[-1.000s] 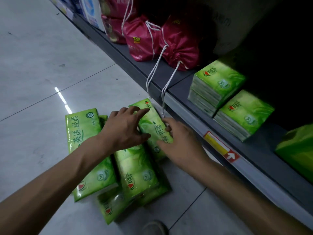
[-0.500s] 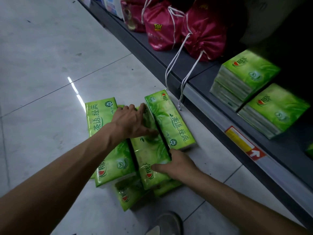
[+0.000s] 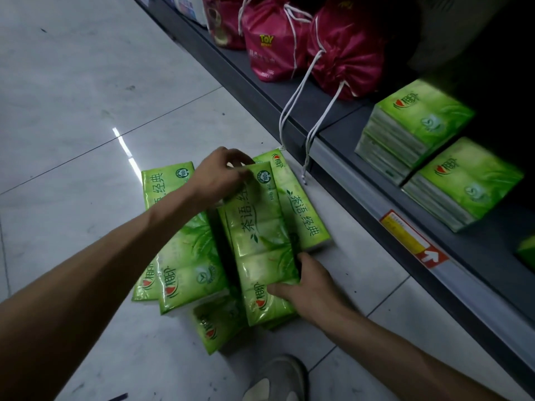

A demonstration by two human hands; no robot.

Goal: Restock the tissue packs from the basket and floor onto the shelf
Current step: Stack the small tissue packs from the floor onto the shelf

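Note:
Several long green tissue packs lie in a pile on the tiled floor beside the shelf. The middle tissue pack (image 3: 260, 241) is raised off the pile. My left hand (image 3: 220, 178) grips its far end, fingers curled over the top edge. At the near end my right hand (image 3: 307, 285) holds the pack, thumb on its face. Another pack (image 3: 304, 215) lies to the right on the floor, and one more pack (image 3: 185, 250) to the left. Two green packs (image 3: 417, 123) (image 3: 466, 180) sit on the dark bottom shelf (image 3: 362, 157).
Red drawstring bags (image 3: 344, 56) stand on the shelf further back, their white cords (image 3: 289, 111) hanging over the shelf edge to the floor. A red-and-yellow label (image 3: 414, 238) is on the shelf rail. My shoe (image 3: 278, 377) is at the bottom edge.
My right hand slid from the far end to the near end of the middle pack. My left hand moved onto its far end, and the pack has lifted off the pile.

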